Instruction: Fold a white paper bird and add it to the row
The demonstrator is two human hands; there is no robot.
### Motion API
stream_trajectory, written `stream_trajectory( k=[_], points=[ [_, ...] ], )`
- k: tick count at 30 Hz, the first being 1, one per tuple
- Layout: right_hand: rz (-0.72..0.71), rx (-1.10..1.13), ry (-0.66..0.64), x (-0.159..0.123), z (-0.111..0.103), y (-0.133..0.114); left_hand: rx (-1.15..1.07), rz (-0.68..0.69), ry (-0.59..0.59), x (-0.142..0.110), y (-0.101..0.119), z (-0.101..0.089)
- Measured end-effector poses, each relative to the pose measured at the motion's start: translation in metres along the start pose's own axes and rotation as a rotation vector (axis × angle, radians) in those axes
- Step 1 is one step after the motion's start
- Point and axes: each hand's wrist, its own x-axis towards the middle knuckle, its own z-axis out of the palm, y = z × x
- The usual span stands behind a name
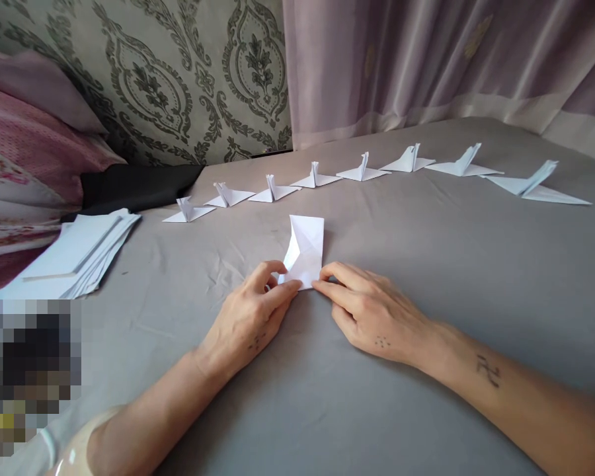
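Hands (252, 307) (374, 307) touching folded paper (310, 254) on grey cloth (377, 423).

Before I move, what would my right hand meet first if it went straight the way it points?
The folded paper; your right hand seems to touch its near right corner. Just beyond, your left hand looks next, though depth is hard to judge.

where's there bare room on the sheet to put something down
Widest: the grey sheet right of the right hand, below the paper birds. Another patch lies between the paper stack and left hand. Crowded: along the birds' row and around the folded paper between the hands.
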Motion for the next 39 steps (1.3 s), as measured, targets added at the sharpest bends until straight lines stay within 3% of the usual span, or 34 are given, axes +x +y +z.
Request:
stream_trajectory(
  k=[7, 11, 14, 19, 22, 30, 39],
  points=[
    [0.105, 0.018, 0.034, 0.001, 0.002, -0.016, -0.018, 0.015, -0.020, -0.001, -0.002, 0.000],
    [0.141, -0.004, 0.034, 0.002, -0.001, -0.022, -0.150, -0.026, -0.018, 0.000, -0.005, 0.002],
    [0.115, -0.082, 0.068, 0.002, 0.000, -0.026, -0.347, -0.160, -0.017, 0.002, -0.007, -0.001],
    [0.071, -0.138, 0.078, 0.003, 0.005, -0.028, -0.703, -0.523, -0.070, 0.007, -0.010, -0.009],
    [0.069, -0.143, 0.064, 0.004, 0.008, -0.027, -0.815, -0.625, -0.083, 0.007, -0.013, -0.008],
    [0.073, -0.130, 0.063, 0.005, 0.008, -0.027, -0.879, -0.607, -0.071, 0.005, -0.016, -0.003],
    [0.067, -0.164, 0.009, 0.007, 0.005, -0.029, -0.810, -0.484, -0.046, 0.006, -0.018, -0.001]
  ],
)
